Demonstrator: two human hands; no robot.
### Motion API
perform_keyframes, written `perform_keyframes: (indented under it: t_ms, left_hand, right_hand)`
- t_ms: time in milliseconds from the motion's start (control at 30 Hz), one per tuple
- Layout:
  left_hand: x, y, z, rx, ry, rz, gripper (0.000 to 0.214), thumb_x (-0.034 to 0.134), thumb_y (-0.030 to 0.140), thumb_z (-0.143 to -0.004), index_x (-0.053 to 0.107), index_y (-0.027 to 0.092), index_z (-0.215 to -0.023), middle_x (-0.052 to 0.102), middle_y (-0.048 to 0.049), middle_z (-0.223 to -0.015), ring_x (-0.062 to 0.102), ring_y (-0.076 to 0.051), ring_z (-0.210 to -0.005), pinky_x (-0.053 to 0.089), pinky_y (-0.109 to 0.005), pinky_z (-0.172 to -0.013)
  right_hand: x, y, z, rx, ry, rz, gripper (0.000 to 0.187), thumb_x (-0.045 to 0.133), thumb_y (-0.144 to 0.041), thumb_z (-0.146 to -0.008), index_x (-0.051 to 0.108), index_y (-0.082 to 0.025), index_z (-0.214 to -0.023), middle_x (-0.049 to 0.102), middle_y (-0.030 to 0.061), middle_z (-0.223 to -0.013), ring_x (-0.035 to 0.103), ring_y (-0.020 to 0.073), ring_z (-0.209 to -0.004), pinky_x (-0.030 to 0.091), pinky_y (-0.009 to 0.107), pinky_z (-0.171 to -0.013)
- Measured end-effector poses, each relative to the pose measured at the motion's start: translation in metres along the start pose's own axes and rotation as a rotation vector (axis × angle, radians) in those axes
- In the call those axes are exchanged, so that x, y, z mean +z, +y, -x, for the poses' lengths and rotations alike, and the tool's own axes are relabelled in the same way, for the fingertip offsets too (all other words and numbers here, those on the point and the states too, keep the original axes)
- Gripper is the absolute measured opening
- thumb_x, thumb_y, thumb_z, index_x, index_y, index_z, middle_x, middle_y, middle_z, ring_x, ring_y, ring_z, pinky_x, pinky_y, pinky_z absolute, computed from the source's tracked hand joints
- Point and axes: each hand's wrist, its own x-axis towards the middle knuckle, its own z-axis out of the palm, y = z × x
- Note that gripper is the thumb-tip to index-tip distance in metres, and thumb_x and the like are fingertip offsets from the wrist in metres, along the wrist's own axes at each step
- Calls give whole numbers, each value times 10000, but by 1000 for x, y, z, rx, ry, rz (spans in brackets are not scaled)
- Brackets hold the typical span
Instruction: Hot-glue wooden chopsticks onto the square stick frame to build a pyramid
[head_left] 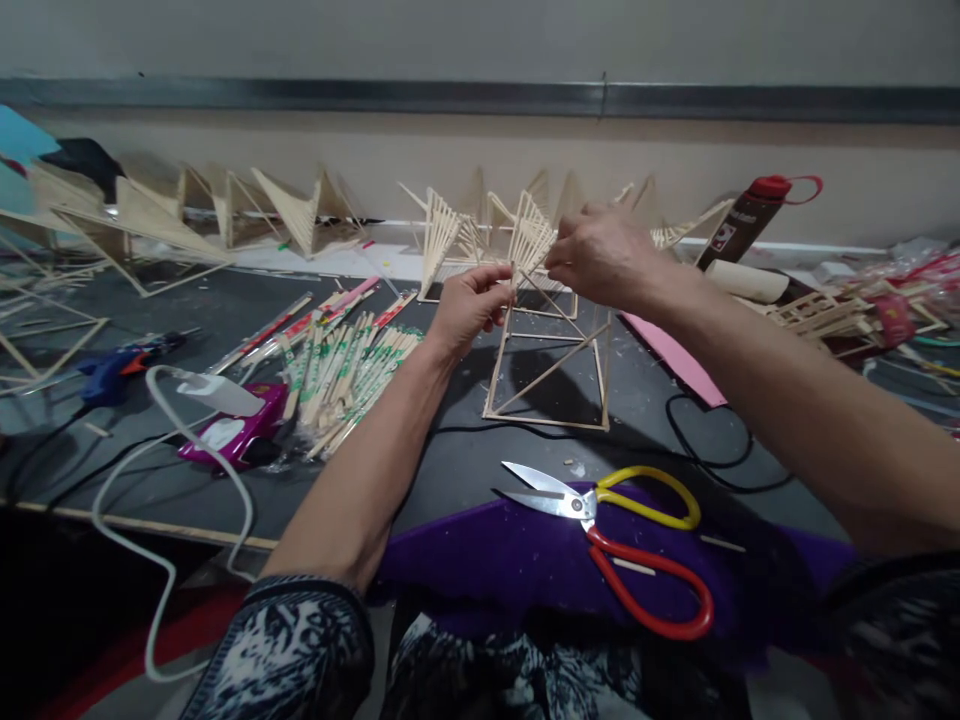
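Note:
A frame of thin wooden sticks (550, 424) stands on the dark table, with a square base and crossing diagonals. My left hand (469, 312) pinches its upper left corner between thumb and fingers. Just right of that, my right hand (600, 255) is closed at the top of the frame, fingertips together; what they hold is hidden or too thin to make out. Behind the hands rises a fan of sticks (531, 232), part of a twisted stick model. Scissors (577, 503) with one yellow and one red handle lie partly open in front of the frame.
Wrapped chopsticks (337, 385) lie in a pile at left, beside a purple toy-car-shaped device (238, 425) with a white cable. Further left is a blue glue gun (112, 378). Finished stick models (165, 215) line the wall. A brown bottle (739, 222) and pink strip (671, 358) are at right.

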Motion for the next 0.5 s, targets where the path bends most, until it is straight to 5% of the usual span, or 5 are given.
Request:
perform_keyframes:
  t_ms: [167, 500]
  left_hand:
    - [0, 0, 0, 1, -10, 28, 399, 674, 228, -665, 692, 119, -1049, 679, -20, -721, 497, -55, -445, 322, -183, -385]
    - [3, 2, 1, -19, 18, 17, 410, 661, 215, -671, 698, 125, -1069, 695, -24, -743, 500, -53, -438, 326, -178, -385]
  right_hand:
    - [15, -6, -24, 62, -44, -36, 156, 623, -306, -822, 743, -206, -820, 692, 98, -791, 609, 263, -897, 406, 339, -739]
    - [19, -13, -33, 65, -87, -4, 166, 646, -335, -791, 764, -222, -822, 705, 78, -760, 623, 234, -827, 383, 294, -656]
